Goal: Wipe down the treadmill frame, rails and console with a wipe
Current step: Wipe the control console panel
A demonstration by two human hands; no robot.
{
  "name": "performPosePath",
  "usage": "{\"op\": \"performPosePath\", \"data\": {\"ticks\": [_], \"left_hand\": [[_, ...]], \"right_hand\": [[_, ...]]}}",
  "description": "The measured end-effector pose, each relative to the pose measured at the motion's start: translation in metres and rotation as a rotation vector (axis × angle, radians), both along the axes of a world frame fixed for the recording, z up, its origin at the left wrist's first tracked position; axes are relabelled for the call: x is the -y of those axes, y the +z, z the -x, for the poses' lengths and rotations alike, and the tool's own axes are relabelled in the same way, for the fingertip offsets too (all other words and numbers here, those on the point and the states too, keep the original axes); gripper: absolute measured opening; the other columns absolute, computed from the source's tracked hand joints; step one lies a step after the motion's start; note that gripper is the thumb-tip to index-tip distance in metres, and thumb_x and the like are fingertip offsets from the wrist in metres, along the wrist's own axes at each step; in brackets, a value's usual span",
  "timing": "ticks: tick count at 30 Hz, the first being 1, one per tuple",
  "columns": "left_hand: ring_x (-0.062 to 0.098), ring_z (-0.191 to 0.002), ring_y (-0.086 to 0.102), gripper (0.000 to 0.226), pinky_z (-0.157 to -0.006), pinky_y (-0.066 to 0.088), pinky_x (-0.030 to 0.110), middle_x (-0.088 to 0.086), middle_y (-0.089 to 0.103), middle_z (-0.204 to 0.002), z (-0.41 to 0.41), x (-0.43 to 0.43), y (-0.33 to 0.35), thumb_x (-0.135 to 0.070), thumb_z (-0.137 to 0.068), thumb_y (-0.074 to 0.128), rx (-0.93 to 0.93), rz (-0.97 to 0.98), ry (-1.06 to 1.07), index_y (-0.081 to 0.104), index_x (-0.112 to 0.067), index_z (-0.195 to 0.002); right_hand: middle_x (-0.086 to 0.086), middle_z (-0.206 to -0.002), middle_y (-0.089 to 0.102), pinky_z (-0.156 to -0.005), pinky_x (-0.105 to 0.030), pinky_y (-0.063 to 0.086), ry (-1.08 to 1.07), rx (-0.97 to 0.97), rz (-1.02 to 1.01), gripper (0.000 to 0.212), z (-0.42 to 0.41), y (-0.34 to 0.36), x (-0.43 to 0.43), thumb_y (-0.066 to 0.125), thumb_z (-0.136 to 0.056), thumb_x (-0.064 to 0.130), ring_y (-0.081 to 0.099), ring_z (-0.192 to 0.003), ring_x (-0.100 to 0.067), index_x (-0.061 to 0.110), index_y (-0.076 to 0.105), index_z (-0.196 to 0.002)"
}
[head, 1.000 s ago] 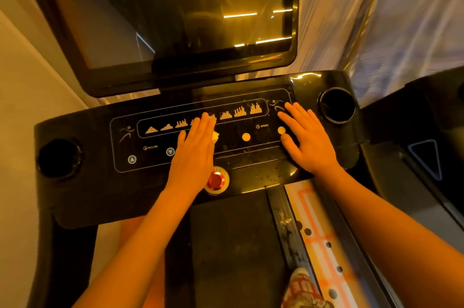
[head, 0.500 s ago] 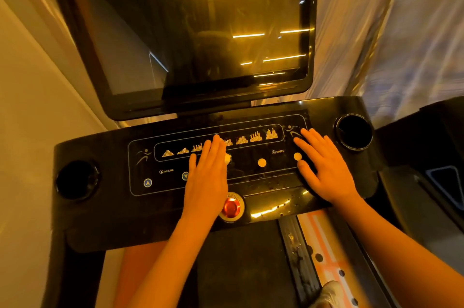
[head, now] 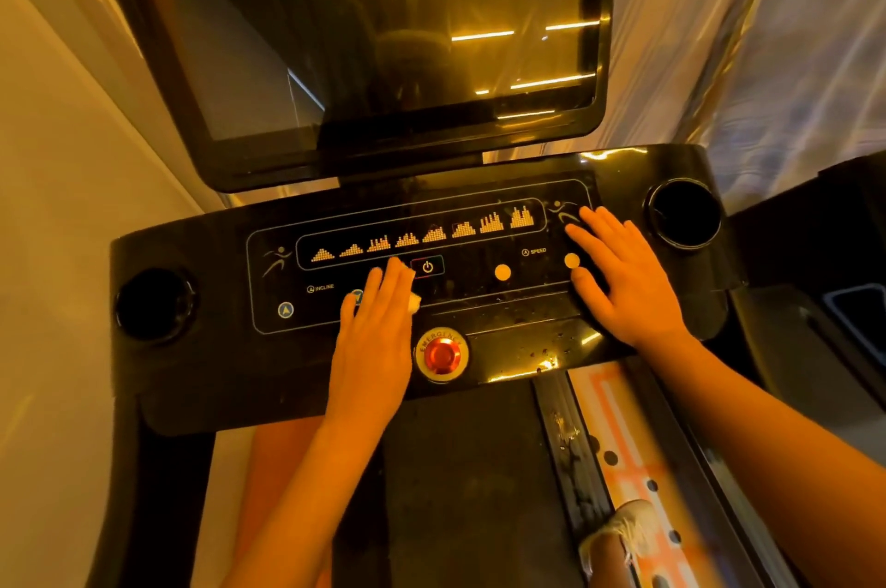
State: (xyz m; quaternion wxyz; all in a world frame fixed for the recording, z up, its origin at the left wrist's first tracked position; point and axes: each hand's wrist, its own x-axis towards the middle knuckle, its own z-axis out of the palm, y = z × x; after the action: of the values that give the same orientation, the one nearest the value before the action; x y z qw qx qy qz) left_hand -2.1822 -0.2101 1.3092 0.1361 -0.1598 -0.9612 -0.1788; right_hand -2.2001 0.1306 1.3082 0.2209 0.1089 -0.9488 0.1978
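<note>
Pressing flat on the console (head: 201,376), the left hand (head: 371,338) lies palm down with fingers straight and together over the wipe (head: 413,302).

Head view, the only one supplied. Only a small pale corner of the wipe shows, at the right side of the fingers. It sits left of centre on the control panel, just below the power symbol (head: 427,266). No finger curls round it; downward pressure alone holds it.

The right hand (head: 623,280) also rests open-palmed, fingers spread, near the console's right edge beside the right cup holder (head: 684,212). It holds nothing and I judge it a brace.

The emergency button (head: 441,354) sits at the near edge, just beside the left hand; contact cannot be told. Specks or droplets (head: 542,347) show along the near edge between the button and the right hand; whether moisture or dirt cannot be told. The screen (head: 383,36) stands above the far edge, and the left cup holder (head: 154,305) is at the left end. Below the console, the side rail (head: 570,453) runs toward a shoe (head: 618,534).

Handling assessment: the wipe appears thin, soft and light, with no stiffness. On the glossy panel it is likely to bunch or slip from under flat fingers. It is best kept under the fingertips with the thumb pinching a folded edge.

Risk: the touch controls and the button lie in the wiping path.

Progress: console in hand; rails and frame judged outstanding.
</note>
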Motion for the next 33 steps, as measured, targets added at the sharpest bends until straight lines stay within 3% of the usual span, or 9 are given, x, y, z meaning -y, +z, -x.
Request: {"op": "performPosePath", "data": {"ticks": [2, 6, 11, 18, 23, 26, 28, 33], "left_hand": [[0.023, -0.156, 0.009, 0.066, -0.121, 0.015, 0.051, 0.003, 0.012, -0.169, -0.02, 0.009, -0.017, -0.014, -0.103, 0.043, 0.003, -0.015, 0.004, 0.012, -0.024, -0.161], [0.013, -0.156, -0.008, 0.064, -0.121, 0.006, 0.05, -0.002, 0.005, -0.169, -0.044, 0.013, -0.033, -0.02, -0.105, 0.036, 0.051, -0.05, 0.034, 0.005, -0.03, -0.16], [0.025, -0.155, 0.008, 0.066, -0.119, 0.009, 0.055, 0.002, 0.013, -0.168, -0.051, 0.009, -0.033, -0.017, -0.103, 0.041, 0.048, -0.034, 0.038, 0.01, -0.027, -0.16], [0.027, -0.154, 0.012, 0.084, -0.119, 0.008, 0.053, 0.003, 0.015, -0.167, -0.024, -0.003, -0.015, 0.002, -0.095, 0.061, 0.012, 0.045, -0.027, 0.014, -0.023, -0.16], [0.022, -0.154, -0.01, 0.075, -0.119, -0.007, 0.045, 0.0, -0.009, -0.168, -0.005, -0.028, 0.016, -0.014, -0.105, 0.049, 0.099, 0.157, -0.047, -0.003, -0.025, -0.158], [0.026, -0.156, -0.01, 0.072, -0.123, 0.002, 0.054, 0.004, -0.012, -0.169, 0.004, -0.047, 0.035, -0.024, -0.106, 0.045, 0.13, 0.366, -0.112, 0.0, -0.021, -0.162], [0.026, -0.156, -0.009, 0.069, -0.123, 0.006, 0.058, 0.004, -0.011, -0.17, 0.004, -0.056, 0.039, -0.025, -0.107, 0.042, 0.163, 0.346, -0.118, 0.001, -0.02, -0.162], [0.024, -0.153, -0.012, 0.064, -0.124, 0.006, 0.051, 0.005, -0.01, -0.168, -0.041, -0.063, 0.013, -0.033, -0.109, 0.032, 0.158, 0.287, -0.064, -0.004, -0.019, -0.16]], "right_hand": [[-0.002, -0.166, 0.032, -0.127, -0.049, 0.017, 0.001, 0.002, 0.005, 0.057, -0.001, 0.001, 0.001, 0.039, -0.104, 0.046, 0.019, -0.156, -0.019, 0.021, 0.041, -0.155], [-0.004, -0.165, 0.032, -0.127, -0.048, 0.016, -0.001, 0.006, 0.002, 0.057, -0.002, 0.005, 0.002, 0.039, -0.104, 0.045, 0.02, -0.156, -0.021, 0.02, 0.042, -0.155], [-0.004, -0.166, 0.032, -0.127, -0.047, 0.015, -0.007, 0.008, -0.002, 0.057, -0.002, 0.004, 0.002, 0.039, -0.104, 0.045, 0.02, -0.156, -0.021, 0.02, 0.042, -0.155], [-0.003, -0.166, 0.031, -0.127, -0.045, 0.013, -0.004, 0.007, -0.002, 0.057, -0.003, 0.004, 0.003, 0.038, -0.104, 0.045, 0.019, -0.156, -0.02, 0.021, 0.041, -0.156], [-0.003, -0.166, 0.031, -0.127, -0.044, 0.013, -0.007, 0.003, 0.0, 0.057, -0.003, 0.004, 0.002, 0.039, -0.104, 0.045, 0.019, -0.156, -0.02, 0.021, 0.041, -0.156], [-0.003, -0.166, 0.031, -0.127, -0.044, 0.013, -0.002, 0.003, 0.003, 0.057, -0.004, 0.004, 0.003, 0.04, -0.104, 0.045, 0.019, -0.156, -0.019, 0.021, 0.041, -0.156], [-0.003, -0.166, 0.031, -0.127, -0.044, 0.013, -0.001, 0.004, 0.005, 0.056, -0.004, 0.004, 0.003, 0.04, -0.104, 0.044, 0.019, -0.156, -0.019, 0.021, 0.041, -0.156], [-0.002, -0.166, 0.031, -0.127, -0.044, 0.014, -0.003, 0.0, 0.014, 0.057, -0.004, 0.005, 0.003, 0.038, -0.105, 0.046, 0.019, -0.156, -0.019, 0.021, 0.041, -0.156]]}}
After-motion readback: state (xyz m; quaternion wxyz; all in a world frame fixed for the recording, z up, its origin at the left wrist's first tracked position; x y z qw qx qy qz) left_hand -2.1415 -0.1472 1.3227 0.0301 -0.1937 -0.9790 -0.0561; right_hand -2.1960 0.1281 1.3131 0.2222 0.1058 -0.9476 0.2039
